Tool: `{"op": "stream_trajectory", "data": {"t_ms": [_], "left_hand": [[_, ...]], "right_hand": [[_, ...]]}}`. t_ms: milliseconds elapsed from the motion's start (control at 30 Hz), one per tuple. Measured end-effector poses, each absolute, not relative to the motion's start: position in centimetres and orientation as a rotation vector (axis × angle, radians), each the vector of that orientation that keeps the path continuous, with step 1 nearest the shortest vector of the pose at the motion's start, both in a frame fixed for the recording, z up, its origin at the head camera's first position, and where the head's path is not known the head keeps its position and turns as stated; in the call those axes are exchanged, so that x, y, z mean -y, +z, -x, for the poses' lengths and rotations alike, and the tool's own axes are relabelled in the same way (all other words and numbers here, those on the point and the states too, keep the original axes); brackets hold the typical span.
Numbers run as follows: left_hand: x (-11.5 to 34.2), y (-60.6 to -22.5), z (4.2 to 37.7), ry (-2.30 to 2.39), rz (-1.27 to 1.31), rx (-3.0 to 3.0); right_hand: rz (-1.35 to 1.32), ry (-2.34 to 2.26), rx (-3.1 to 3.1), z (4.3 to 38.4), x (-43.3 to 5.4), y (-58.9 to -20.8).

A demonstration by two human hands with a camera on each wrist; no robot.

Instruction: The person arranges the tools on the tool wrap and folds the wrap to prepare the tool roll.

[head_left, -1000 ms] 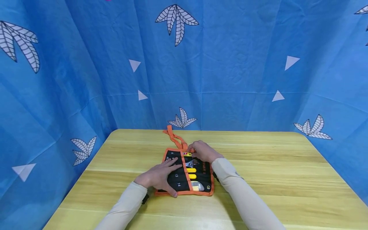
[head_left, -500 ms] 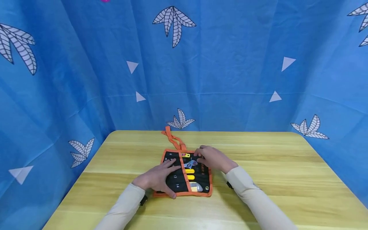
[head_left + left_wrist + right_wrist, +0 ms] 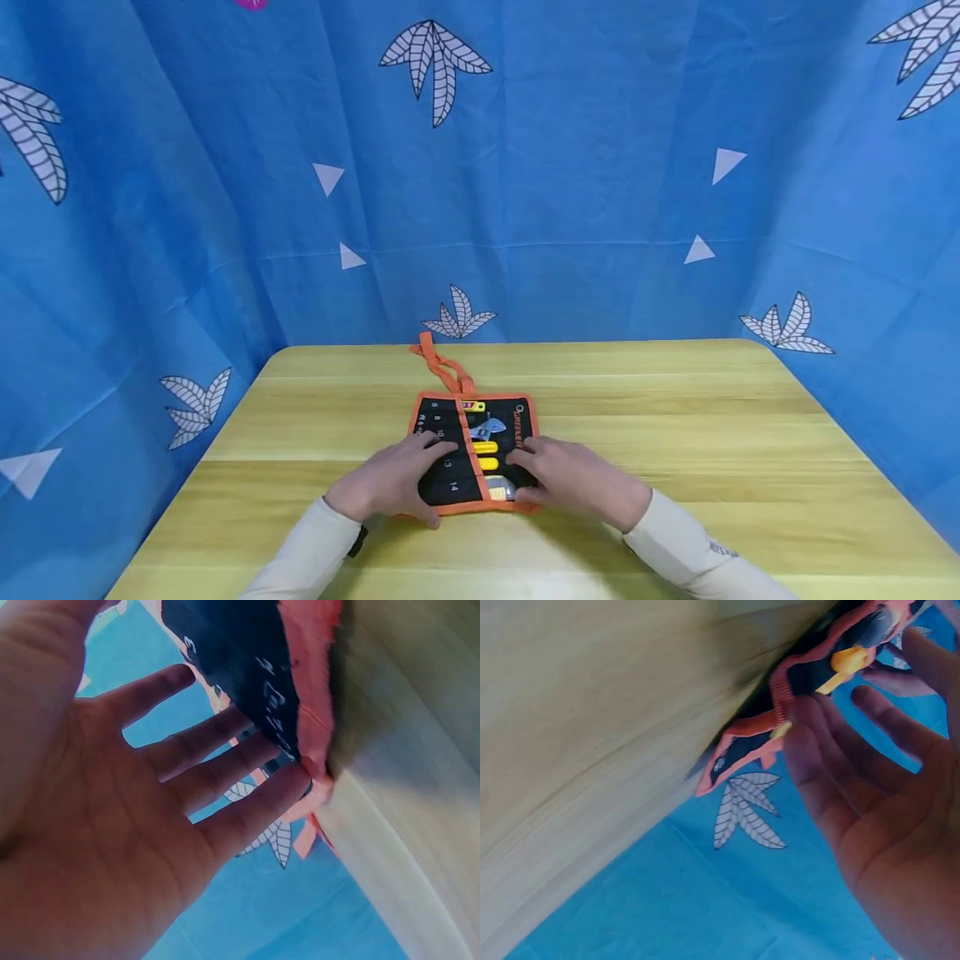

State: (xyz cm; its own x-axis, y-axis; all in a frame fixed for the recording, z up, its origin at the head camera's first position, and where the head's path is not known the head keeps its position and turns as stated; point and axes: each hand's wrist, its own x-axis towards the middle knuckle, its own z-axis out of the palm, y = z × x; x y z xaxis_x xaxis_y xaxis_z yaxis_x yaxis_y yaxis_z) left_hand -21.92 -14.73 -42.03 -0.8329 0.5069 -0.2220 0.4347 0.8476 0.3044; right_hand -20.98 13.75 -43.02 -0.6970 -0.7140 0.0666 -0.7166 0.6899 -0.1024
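A black fabric tool roll point(image 3: 460, 479) with orange edging lies spread on the table, its numbered pockets on the left. An adjustable wrench head point(image 3: 491, 427), two yellow handles point(image 3: 486, 447) and a yellow-and-grey tool end point(image 3: 498, 490) stick out of the pockets. Farther back a small yellow tool end point(image 3: 474, 407) shows. My left hand point(image 3: 392, 477) rests on the roll's left side, fingers spread and thumb at the near edge. My right hand point(image 3: 576, 477) touches the right flap near its front corner, with fingers loosely bent and no tool held.
Orange tie straps point(image 3: 444, 364) trail from the roll's far edge. The wooden table point(image 3: 697, 433) reaches out on both sides. Behind it hangs a blue curtain point(image 3: 570, 192) with leaf and triangle prints.
My right hand has moved from the roll's far edge by the small yellow tool toward the near right corner. My left hand keeps its place on the roll. The head view has shifted slightly.
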Motion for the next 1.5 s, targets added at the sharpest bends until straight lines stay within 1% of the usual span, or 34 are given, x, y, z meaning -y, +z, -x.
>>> {"op": "stream_trajectory", "data": {"t_ms": [200, 500, 700, 967, 1167, 1500], "left_hand": [[14.4, -42.1, 21.8, 0.310, -0.729, -2.750], [13.1, -42.3, 21.3, 0.296, -0.835, -2.744], [11.1, -42.3, 20.4, 0.261, -0.923, -2.743], [9.5, -42.5, 18.7, 0.140, -1.066, -2.742], [9.5, -42.6, 17.8, 0.068, -1.101, -2.746], [10.0, -42.1, 17.6, 0.171, -1.125, -2.777]], "right_hand": [[-1.216, 0.163, 2.921, 19.5, -14.1, -43.7], [-1.141, 0.086, 2.938, 18.0, -15.1, -43.3], [-1.063, 0.007, 2.956, 16.9, -16.2, -43.3], [-1.054, -0.048, 2.910, 15.4, -17.6, -43.6], [-1.053, -0.022, 2.899, 15.0, -17.6, -43.7], [-1.021, -0.045, 2.968, 15.0, -17.6, -43.5]]}}
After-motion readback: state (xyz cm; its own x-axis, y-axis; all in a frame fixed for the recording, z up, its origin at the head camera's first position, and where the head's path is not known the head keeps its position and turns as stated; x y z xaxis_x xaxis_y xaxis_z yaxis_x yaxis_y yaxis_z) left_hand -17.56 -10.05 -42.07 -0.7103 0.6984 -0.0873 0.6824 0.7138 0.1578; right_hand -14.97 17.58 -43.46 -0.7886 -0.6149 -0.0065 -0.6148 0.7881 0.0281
